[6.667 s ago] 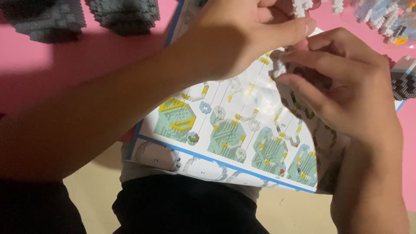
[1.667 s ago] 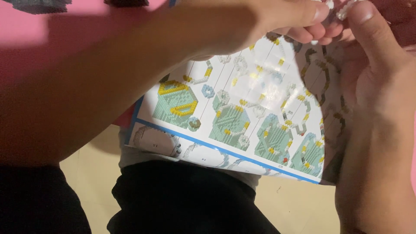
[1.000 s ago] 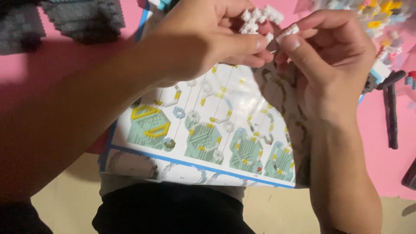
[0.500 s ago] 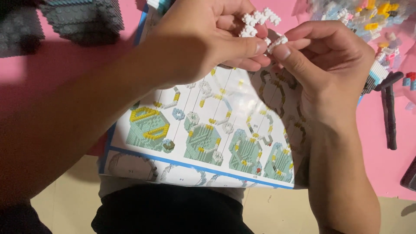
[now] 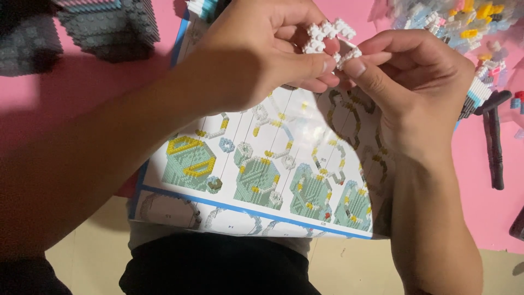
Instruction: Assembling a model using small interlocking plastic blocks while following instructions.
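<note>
Hidden and cut off, seen from my remote seat

My hands cover the upper part of the instruction sheet (image 5: pixel 273 175) and much of the white brick piece (image 5: pixel 330 38), so I cannot tell its full shape. The grey brick block (image 5: pixel 109 27) and the loose brick pile (image 5: pixel 453 22) run off the top edge; a dark object (image 5: pixel 517 224) is clipped at the right.

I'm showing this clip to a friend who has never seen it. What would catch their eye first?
Top centre, the left hand and right hand pinch a small chain of white bricks between their fingertips. Beneath them lies a printed instruction sheet of teal and yellow building steps on the pink surface. Grey brick blocks sit top left, a colourful loose pile top right.
</note>
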